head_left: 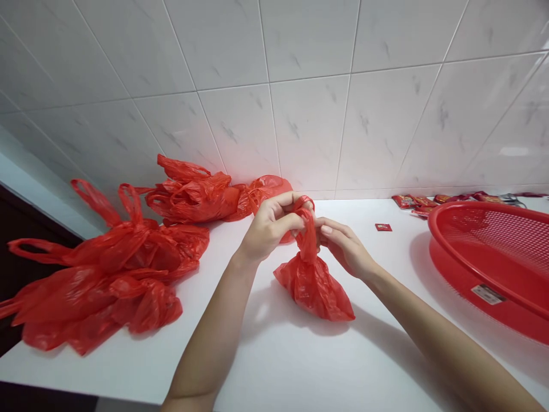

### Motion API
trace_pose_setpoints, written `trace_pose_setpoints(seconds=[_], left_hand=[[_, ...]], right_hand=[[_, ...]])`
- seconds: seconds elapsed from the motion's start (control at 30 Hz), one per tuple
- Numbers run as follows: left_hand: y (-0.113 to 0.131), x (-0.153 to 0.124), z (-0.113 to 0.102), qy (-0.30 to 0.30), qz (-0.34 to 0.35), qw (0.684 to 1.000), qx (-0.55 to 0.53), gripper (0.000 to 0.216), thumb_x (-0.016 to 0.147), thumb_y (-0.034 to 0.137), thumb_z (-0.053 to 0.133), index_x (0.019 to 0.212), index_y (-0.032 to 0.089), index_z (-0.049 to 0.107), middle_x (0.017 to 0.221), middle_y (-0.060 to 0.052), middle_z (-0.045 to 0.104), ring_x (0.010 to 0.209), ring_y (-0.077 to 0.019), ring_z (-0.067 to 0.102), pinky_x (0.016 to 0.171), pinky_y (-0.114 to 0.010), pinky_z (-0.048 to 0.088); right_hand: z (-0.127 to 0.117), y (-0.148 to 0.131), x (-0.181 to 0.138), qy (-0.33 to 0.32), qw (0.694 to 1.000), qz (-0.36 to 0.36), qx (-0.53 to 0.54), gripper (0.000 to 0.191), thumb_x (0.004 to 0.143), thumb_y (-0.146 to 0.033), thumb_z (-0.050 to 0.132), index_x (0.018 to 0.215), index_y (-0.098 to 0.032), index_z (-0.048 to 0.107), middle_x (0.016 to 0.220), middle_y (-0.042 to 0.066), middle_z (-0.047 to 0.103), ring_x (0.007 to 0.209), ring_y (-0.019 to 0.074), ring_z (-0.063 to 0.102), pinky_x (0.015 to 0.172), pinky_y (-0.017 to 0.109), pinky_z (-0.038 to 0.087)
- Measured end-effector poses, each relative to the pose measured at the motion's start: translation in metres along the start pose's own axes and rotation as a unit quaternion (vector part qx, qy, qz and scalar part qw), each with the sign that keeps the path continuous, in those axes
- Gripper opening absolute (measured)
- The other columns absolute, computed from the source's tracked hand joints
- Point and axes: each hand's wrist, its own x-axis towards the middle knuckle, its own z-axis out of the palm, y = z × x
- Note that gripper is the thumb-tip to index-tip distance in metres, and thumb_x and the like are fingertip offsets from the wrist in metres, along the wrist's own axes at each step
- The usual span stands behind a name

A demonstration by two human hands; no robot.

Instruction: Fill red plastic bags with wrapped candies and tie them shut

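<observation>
A red plastic bag hangs just over or rests on the white table, its neck gathered and twisted upward. My left hand is closed around the top of the bag, where a handle loop shows above the fingers. From the other side, my right hand pinches the bag's neck, its fingertips partly hidden behind the plastic. Whatever the bag contains cannot be seen. Behind my left hand lies another red plastic bag against the wall.
Several red bags are piled at the table's left edge, with more bags behind them. A red mesh basket stands on the right. One small red packet lies alone; several packets line the tiled wall.
</observation>
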Motion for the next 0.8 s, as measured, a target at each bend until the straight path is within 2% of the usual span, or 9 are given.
trace_pose_setpoints(seconds=[0.1,0.17,0.23,0.37,0.47,0.53,0.6,0.7,0.8], left_hand=[[0.0,0.001,0.001,0.014,0.004,1.0,0.008,0.006,0.073,0.015,0.067,0.074,0.018,0.062,0.071,0.0,0.062,0.061,-0.0106,0.054,0.057,-0.023,0.046],[-0.001,0.001,0.004,0.023,0.008,1.0,0.016,0.012,0.073,0.017,0.072,0.074,0.018,0.06,0.072,0.0,0.062,0.068,-0.0115,0.058,0.065,-0.024,0.051],[-0.002,0.002,0.008,0.03,0.005,0.999,0.02,0.02,0.07,0.02,0.079,0.075,0.018,0.059,0.073,0.001,0.061,0.072,-0.0119,0.06,0.068,-0.024,0.053],[-0.004,0.001,0.013,0.054,-0.023,0.998,0.027,0.034,0.064,0.026,0.086,0.068,0.018,0.054,0.065,0.005,0.051,0.059,-0.0087,0.054,0.055,-0.022,0.048],[-0.004,0.001,0.012,0.059,-0.028,0.998,0.022,0.034,0.066,0.026,0.085,0.063,0.018,0.052,0.06,0.006,0.05,0.054,-0.009,0.054,0.052,-0.023,0.048],[-0.003,0.001,0.009,0.044,-0.009,0.999,0.017,0.022,0.07,0.023,0.081,0.067,0.017,0.06,0.066,0.003,0.059,0.063,-0.0119,0.062,0.061,-0.025,0.053],[-0.001,0.001,0.006,0.028,0.014,0.999,0.014,0.007,0.074,0.02,0.075,0.077,0.017,0.069,0.077,-0.001,0.068,0.077,-0.0153,0.067,0.075,-0.028,0.056],[0.003,-0.002,0.005,0.008,0.019,0.999,0.035,0.015,0.076,0.023,0.074,0.09,0.018,0.074,0.09,-0.005,0.073,0.088,-0.0188,0.068,0.081,-0.032,0.057],[0.005,-0.006,0.008,-0.001,0.002,0.995,0.099,0.024,0.077,0.025,0.077,0.1,0.019,0.073,0.099,-0.007,0.073,0.087,-0.0193,0.069,0.074,-0.029,0.057]], right_hand=[[0.003,-0.005,-0.001,0.086,0.995,-0.026,-0.041,0.031,0.08,-0.048,0.077,0.08,-0.021,0.061,0.077,0.0,0.061,0.067,0.0152,0.056,0.065,0.031,0.048],[0.007,-0.012,-0.004,0.107,0.989,-0.049,-0.087,0.035,0.076,-0.046,0.082,0.071,-0.021,0.058,0.071,0.0,0.061,0.066,0.0156,0.056,0.064,0.031,0.048],[0.011,-0.019,-0.007,0.106,0.983,-0.079,-0.13,0.034,0.078,-0.047,0.08,0.068,-0.022,0.059,0.068,0.0,0.062,0.065,0.0164,0.055,0.066,0.034,0.049],[0.016,-0.03,-0.013,0.055,0.97,-0.133,-0.198,0.026,0.093,-0.042,0.065,0.075,-0.023,0.068,0.075,0.003,0.064,0.074,0.0191,0.057,0.071,0.037,0.05],[0.017,-0.032,-0.016,0.04,0.957,-0.149,-0.245,0.019,0.095,-0.034,0.062,0.081,-0.024,0.07,0.077,0.002,0.062,0.072,0.018,0.055,0.07,0.036,0.049],[0.017,-0.032,-0.017,0.062,0.946,-0.159,-0.276,0.008,0.091,-0.031,0.068,0.087,-0.025,0.07,0.077,0.001,0.06,0.069,0.0167,0.053,0.067,0.034,0.049],[0.017,-0.033,-0.018,0.091,0.931,-0.168,-0.312,0.007,0.088,-0.031,0.072,0.091,-0.025,0.069,0.079,0.001,0.061,0.069,0.017,0.053,0.068,0.034,0.049],[0.017,-0.033,-0.018,0.114,0.913,-0.175,-0.351,0.01,0.088,-0.033,0.073,0.093,-0.026,0.067,0.083,0.002,0.063,0.074,0.019,0.056,0.07,0.036,0.051],[0.016,-0.033,-0.016,0.12,0.915,-0.181,-0.341,0.012,0.088,-0.032,0.071,0.098,-0.027,0.066,0.09,0.003,0.065,0.076,0.0191,0.058,0.072,0.036,0.053]])
